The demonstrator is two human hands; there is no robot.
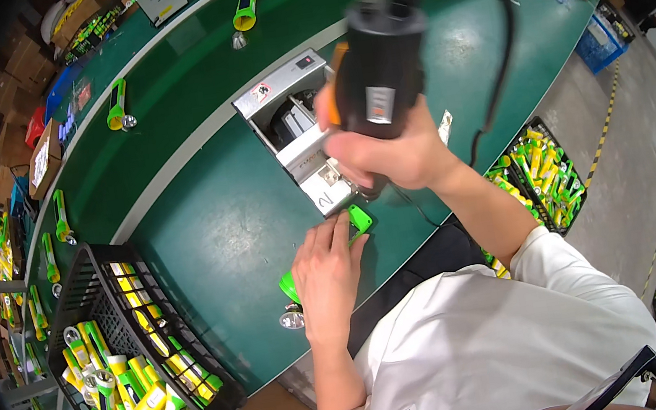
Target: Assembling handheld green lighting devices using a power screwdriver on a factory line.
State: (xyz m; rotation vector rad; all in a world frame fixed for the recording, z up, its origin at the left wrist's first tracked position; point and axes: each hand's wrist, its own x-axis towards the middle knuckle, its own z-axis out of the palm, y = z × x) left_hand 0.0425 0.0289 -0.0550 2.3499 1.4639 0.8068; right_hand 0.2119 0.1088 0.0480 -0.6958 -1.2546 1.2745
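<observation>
My right hand (404, 147) is closed around a black electric screwdriver (386, 52) with an orange part, held upright and slightly blurred. Its lower tip is close to the front of a grey metal screw feeder box (323, 182) and partly hidden by my fingers. My left hand (325, 273) lies over a green flashlight (361, 219) on the table, fingers wrapped on it. Only the flashlight's ends show past the hand. A round silver lamp head (292, 319) sticks out by the wrist.
A black crate (112, 263) of yellow and green flashlights stands at the left. Another filled crate (544, 173) is at the right. Single flashlights (245, 9) lie along the belt beyond the green table (208, 257). A black cable (504, 51) loops from the screwdriver.
</observation>
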